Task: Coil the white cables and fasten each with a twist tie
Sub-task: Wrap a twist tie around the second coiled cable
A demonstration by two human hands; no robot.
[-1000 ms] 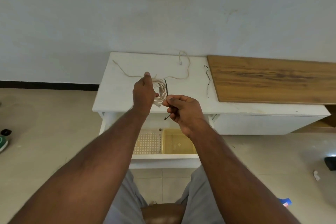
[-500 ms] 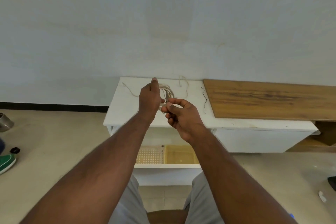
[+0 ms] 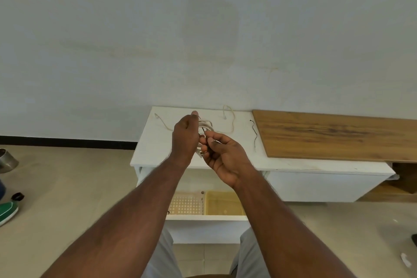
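— Hands first: the left hand (image 3: 185,136) is closed round the coiled white cable (image 3: 206,126), held above the worktop (image 3: 153,142); the right hand (image 3: 222,153) pinches the dark twist tie (image 3: 204,131) against the loops.

— What might go wrong?

— If the left grip slackens, I think the loops could spring open before the tie is twisted. The cable's loose tails (image 3: 230,119) trail on the worktop beyond the coil and may drag. A spare tie (image 3: 255,135) lies right of the coil.
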